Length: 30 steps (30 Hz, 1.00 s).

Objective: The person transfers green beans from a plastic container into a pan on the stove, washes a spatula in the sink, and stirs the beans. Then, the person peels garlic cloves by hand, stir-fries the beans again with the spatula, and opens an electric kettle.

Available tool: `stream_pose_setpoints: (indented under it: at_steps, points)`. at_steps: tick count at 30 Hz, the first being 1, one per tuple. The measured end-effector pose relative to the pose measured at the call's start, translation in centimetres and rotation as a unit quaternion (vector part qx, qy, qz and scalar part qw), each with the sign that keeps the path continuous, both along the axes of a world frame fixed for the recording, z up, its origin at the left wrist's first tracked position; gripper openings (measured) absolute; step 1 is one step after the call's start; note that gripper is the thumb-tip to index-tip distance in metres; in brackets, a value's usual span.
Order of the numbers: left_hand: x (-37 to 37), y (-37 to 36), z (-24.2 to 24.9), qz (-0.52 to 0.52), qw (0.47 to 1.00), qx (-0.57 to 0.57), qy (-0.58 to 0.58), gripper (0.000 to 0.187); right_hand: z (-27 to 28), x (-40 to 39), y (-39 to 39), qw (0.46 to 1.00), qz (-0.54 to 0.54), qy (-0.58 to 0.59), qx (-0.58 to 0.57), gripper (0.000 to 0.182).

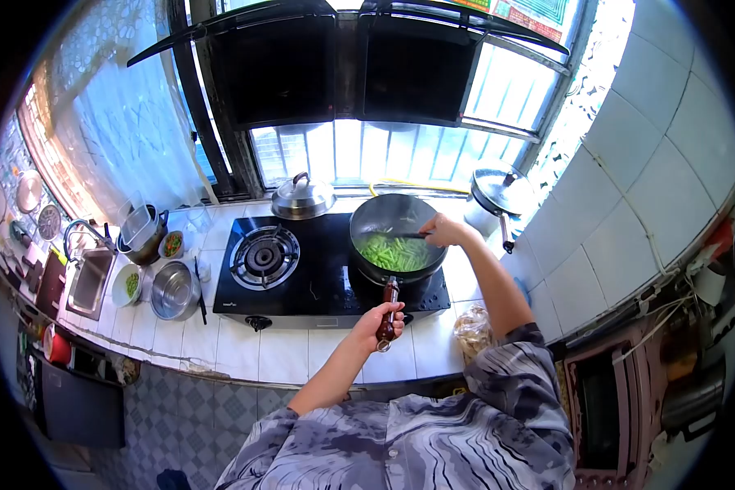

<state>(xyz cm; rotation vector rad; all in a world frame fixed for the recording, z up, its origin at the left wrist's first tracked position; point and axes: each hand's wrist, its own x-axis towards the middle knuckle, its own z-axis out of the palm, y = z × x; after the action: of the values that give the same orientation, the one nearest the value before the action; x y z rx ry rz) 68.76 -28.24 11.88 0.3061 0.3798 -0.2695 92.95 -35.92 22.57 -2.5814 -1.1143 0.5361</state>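
A deep dark wok (400,214) sits over the right burner of the black gas stove (318,269). Chopped green vegetables (396,254) lie in its bottom. My left hand (377,323) is wrapped round the wok's reddish-brown handle (389,304), in front of the stove. Over the wok's right rim, my right hand (445,231) is closed on the handle of a dark spatula (408,235). The spatula's far end reaches into the vegetables, and its blade cannot be made out.
Left of the wok is a bare burner (265,256); behind it stands a domed metal lid (302,198). A lidded pot (498,200) is at the back right, a plastic bag (473,330) at the front right. A metal basin (175,291), bowls and a sink (91,283) line the left counter.
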Motion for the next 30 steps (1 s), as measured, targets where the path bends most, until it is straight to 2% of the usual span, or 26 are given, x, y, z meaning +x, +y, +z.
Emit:
stream_pose_setpoints:
  at_steps: [1,2,3,5,7,9,13,16,17,21,22,26,30]
  points:
    - [0.1,0.0,-0.1,-0.003,1.000,-0.001,-0.001,0.012,1.0,-0.7,-0.5,0.997,0.067,0.012,-0.032,0.030]
    - [0.1,0.1,-0.1,-0.002,1.000,-0.006,0.004,0.012,1.7,-0.8,-1.0,0.982,0.156,-0.087,-0.054,0.029]
    - [0.2,0.0,-0.2,-0.002,1.000,-0.012,0.009,0.011,3.5,-2.0,-1.5,0.983,0.153,-0.087,-0.056,0.029]
    - [0.2,0.0,0.0,-0.004,1.000,-0.012,0.009,0.011,8.8,-5.4,-2.3,0.957,0.140,-0.189,-0.169,0.028]
    - [0.2,0.0,0.0,-0.006,1.000,-0.011,0.012,0.011,11.6,-7.2,-2.9,0.932,0.163,-0.268,-0.180,0.025]
    - [0.2,0.0,-0.1,-0.002,1.000,-0.018,0.011,0.012,13.4,-8.7,-2.8,0.934,0.118,-0.259,-0.215,0.020]
    - [0.2,0.0,-0.5,-0.010,0.999,-0.029,0.014,0.013,10.7,-9.1,-0.9,0.920,0.109,-0.269,-0.264,0.018]
    - [0.3,0.0,-0.2,-0.003,1.000,-0.023,0.016,0.013,5.1,-7.0,0.2,0.925,0.083,-0.296,-0.223,0.018]
    - [0.3,0.0,-0.1,-0.002,1.000,-0.023,0.019,0.013,4.1,-6.4,0.3,0.935,0.043,-0.292,-0.198,0.018]
    - [0.3,0.2,-0.6,-0.006,1.000,-0.022,0.010,0.014,5.5,-6.4,-0.3,0.940,-0.068,-0.285,-0.174,0.020]
    - [0.2,0.2,-0.6,-0.003,1.000,-0.016,0.002,0.014,6.8,-7.0,-0.6,0.944,-0.071,-0.265,-0.185,0.022]
    - [0.1,0.2,-0.5,-0.001,1.000,-0.021,0.018,0.014,2.8,-3.9,-1.1,0.948,-0.065,-0.215,-0.227,0.027]
    - [0.1,0.2,-0.5,-0.004,1.000,-0.023,0.015,0.013,-1.7,-2.6,-0.5,0.974,-0.075,-0.162,-0.140,0.037]
